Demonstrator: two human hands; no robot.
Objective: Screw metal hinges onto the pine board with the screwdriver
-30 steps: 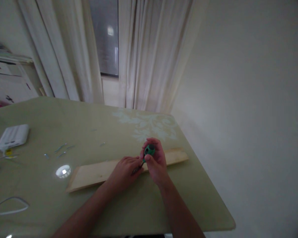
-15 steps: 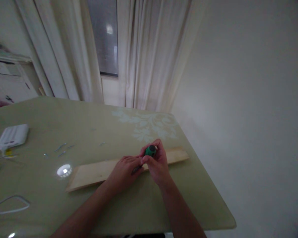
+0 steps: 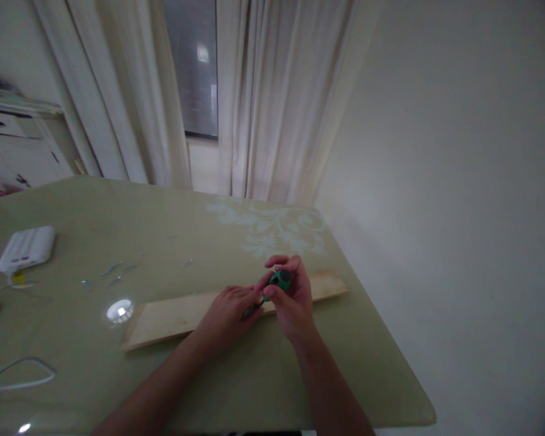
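Note:
A long pale wooden board [image 3: 168, 318] lies slantwise on the green tabletop. My left hand [image 3: 229, 309] is closed over its middle, pressing it from above. Between the left thumb and forefinger shows a small dark metal piece [image 3: 251, 311], mostly covered, so I cannot tell what it is. My right hand [image 3: 295, 300] grips a screwdriver [image 3: 280, 279] by its green and black handle. The handle's end tilts up towards me, and its shaft runs down to the left hand's fingertips. The screwdriver's tip is hidden there.
Several small screw-like metal pieces [image 3: 113, 269] lie scattered beyond the board. Further left are a white box-shaped device [image 3: 27, 247] with a cable and a looped white cable [image 3: 22, 384]. A wall [image 3: 458, 242] stands along the table's right side; curtains [image 3: 281, 103] hang behind.
My right hand has turned and shifted slightly right, its fingers loosening around the screwdriver handle, which leans more to the right. My left hand stays in place on the board.

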